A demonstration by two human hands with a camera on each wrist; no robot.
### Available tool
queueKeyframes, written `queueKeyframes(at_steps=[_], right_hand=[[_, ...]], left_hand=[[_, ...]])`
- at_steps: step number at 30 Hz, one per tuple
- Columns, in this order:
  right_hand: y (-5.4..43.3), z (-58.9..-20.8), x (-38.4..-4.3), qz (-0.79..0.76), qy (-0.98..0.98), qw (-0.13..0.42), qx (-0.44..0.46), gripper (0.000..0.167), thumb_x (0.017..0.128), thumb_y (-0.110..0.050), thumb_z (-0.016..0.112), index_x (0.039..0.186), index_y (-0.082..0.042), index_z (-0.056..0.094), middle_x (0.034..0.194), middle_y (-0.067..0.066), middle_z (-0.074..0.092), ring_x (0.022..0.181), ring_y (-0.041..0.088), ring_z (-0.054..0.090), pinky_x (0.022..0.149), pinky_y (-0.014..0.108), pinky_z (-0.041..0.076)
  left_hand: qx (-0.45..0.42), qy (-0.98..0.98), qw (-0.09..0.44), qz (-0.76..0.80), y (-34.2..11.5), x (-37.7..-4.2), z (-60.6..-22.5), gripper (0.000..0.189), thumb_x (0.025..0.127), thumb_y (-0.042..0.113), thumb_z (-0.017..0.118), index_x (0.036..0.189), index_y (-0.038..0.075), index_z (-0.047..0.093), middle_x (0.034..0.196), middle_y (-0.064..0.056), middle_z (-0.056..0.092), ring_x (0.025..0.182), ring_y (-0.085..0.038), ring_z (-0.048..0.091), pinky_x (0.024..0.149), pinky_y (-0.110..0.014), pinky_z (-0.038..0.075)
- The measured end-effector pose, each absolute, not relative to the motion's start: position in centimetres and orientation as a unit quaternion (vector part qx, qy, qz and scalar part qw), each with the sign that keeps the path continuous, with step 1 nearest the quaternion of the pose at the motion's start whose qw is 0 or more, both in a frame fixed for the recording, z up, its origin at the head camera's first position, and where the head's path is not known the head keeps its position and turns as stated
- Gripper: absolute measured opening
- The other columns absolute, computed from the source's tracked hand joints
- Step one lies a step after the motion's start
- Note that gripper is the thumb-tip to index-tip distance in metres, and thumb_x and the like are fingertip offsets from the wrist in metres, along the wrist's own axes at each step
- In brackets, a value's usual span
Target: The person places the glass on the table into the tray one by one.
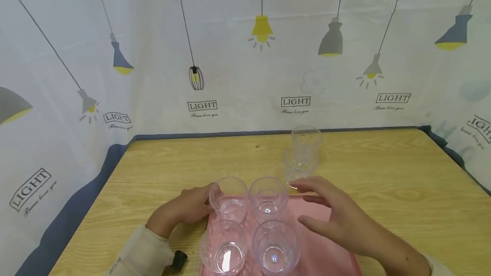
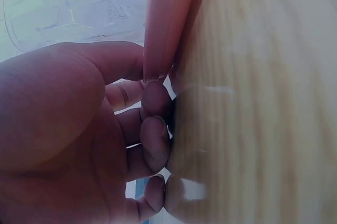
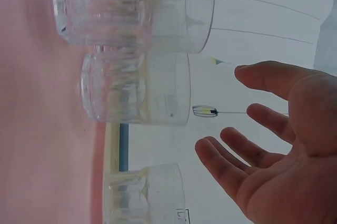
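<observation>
Several clear plastic cups stand upright on a pink tray (image 1: 318,259). In the head view, a far-left cup (image 1: 230,214), a far-right cup (image 1: 268,208), a near-left cup (image 1: 226,261) and a near-right cup (image 1: 276,250) form a tight block. My left hand (image 1: 193,203) grips the tray's left edge by the far-left cup. In the left wrist view, its thumb (image 2: 116,60) meets the tray rim (image 2: 166,29) and its other fingers curl beside it. Over the tray's right part hovers my right hand (image 1: 341,220), fingers spread, holding nothing.
Past the tray's far edge, more clear cups (image 1: 307,137) stand one behind another on the wooden table (image 1: 172,161). A small black object (image 1: 179,261) is beside the left sleeve. White cloth (image 1: 238,63) printed with lamps rises behind and at both sides.
</observation>
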State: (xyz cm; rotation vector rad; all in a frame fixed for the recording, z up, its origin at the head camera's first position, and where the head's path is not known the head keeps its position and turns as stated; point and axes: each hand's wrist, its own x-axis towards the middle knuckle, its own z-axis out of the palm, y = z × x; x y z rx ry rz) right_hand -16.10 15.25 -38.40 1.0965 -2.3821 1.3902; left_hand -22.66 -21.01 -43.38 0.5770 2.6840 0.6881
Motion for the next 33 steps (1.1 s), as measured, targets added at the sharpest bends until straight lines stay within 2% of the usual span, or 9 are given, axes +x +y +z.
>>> queueKeyframes(at_steps=[6,13,18,21,27,28,33], right_hand=[[15.5,-38.2,-17.3,0.458,-0.809,0.127,0.345,0.068,0.078,0.007,0.08,0.138,-0.01,0.054,0.132,0.004,0.058,0.126,0.0,0.052,0.102,0.019,0.049],[15.9,-38.0,-18.9,0.449,-0.825,0.152,0.309,0.065,0.076,0.011,0.079,0.135,-0.006,0.056,0.133,0.009,0.056,0.126,-0.004,0.046,0.102,0.014,0.046],[16.2,-38.1,-20.3,0.435,-0.838,0.163,0.288,0.064,0.076,0.014,0.077,0.135,-0.001,0.056,0.133,0.012,0.056,0.126,-0.002,0.046,0.102,0.012,0.044],[16.3,-38.2,-21.3,0.415,-0.851,0.168,0.274,0.064,0.076,0.012,0.077,0.135,0.0,0.055,0.133,0.013,0.055,0.127,0.008,0.048,0.102,0.02,0.047],[16.4,-38.6,-22.7,0.398,-0.87,0.158,0.243,0.062,0.079,0.007,0.078,0.135,0.0,0.054,0.131,0.017,0.053,0.126,0.033,0.051,0.099,0.046,0.05],[16.4,-38.6,-22.9,0.402,-0.871,0.154,0.239,0.061,0.079,0.006,0.078,0.135,-0.001,0.055,0.131,0.017,0.053,0.126,0.035,0.051,0.099,0.049,0.05],[16.2,-38.8,-23.5,0.414,-0.872,0.134,0.225,0.059,0.082,0.002,0.078,0.136,-0.002,0.055,0.133,0.018,0.051,0.126,0.037,0.05,0.099,0.053,0.051]], left_hand=[[0.203,0.934,0.158,0.247,-21.1,-22.8,-43.4,0.012,0.1,0.035,0.059,0.108,0.026,0.058,0.114,0.004,0.07,0.118,-0.027,0.063,0.104,-0.081,0.022],[0.202,0.937,0.155,0.238,-21.2,-22.8,-43.4,0.011,0.1,0.035,0.059,0.107,0.027,0.057,0.109,0.005,0.07,0.11,-0.023,0.064,0.103,-0.076,0.028],[0.204,0.935,0.156,0.244,-21.2,-22.8,-43.5,0.012,0.101,0.035,0.057,0.107,0.025,0.057,0.113,0.001,0.07,0.116,-0.027,0.063,0.103,-0.079,0.025],[0.203,0.935,0.157,0.246,-21.2,-22.8,-43.5,0.012,0.101,0.035,0.057,0.107,0.025,0.057,0.115,0.001,0.07,0.118,-0.029,0.063,0.103,-0.082,0.022],[0.205,0.938,0.153,0.236,-21.4,-22.8,-43.6,0.011,0.1,0.036,0.059,0.106,0.027,0.056,0.104,0.006,0.069,0.104,-0.019,0.064,0.102,-0.073,0.032],[0.202,0.938,0.153,0.237,-21.4,-22.8,-43.6,0.011,0.1,0.036,0.059,0.106,0.027,0.056,0.106,0.006,0.069,0.105,-0.019,0.064,0.103,-0.073,0.031],[0.193,0.937,0.155,0.248,-21.3,-22.7,-43.6,0.035,0.1,0.041,0.058,0.131,0.024,0.056,0.132,-0.004,0.066,0.125,-0.032,0.06,0.106,-0.075,0.026]])
